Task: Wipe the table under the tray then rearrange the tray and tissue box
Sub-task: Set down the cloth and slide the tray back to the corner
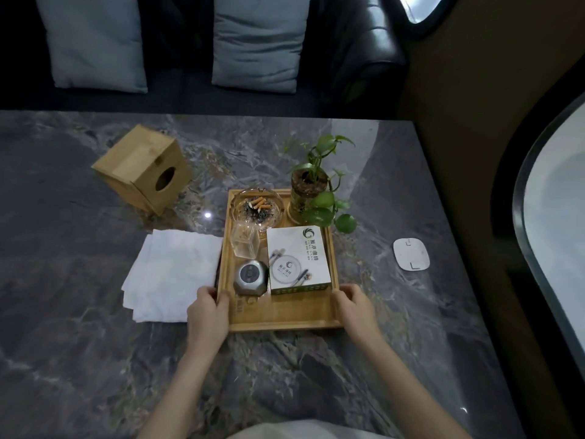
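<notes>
Both forearms reach over the marble bench [95, 343]; my left grip [207, 307] and right grip [351, 301] clasp the tray [285, 315] by its near side rims. White cloth [171, 274] lies touching its left; tissue box [142, 167] sits tipped, well apart at far left.

A wooden tray [281, 318] with a low rim sits flat on a dark grey marble table [316, 375], its long sides running away from the viewer. A folded white cloth [172, 274] lies flat just beside the tray's left edge. A cube-shaped wooden tissue box [142, 167] stands well apart at the far left, turned diagonally, its round opening facing sideways toward the viewer.
</notes>
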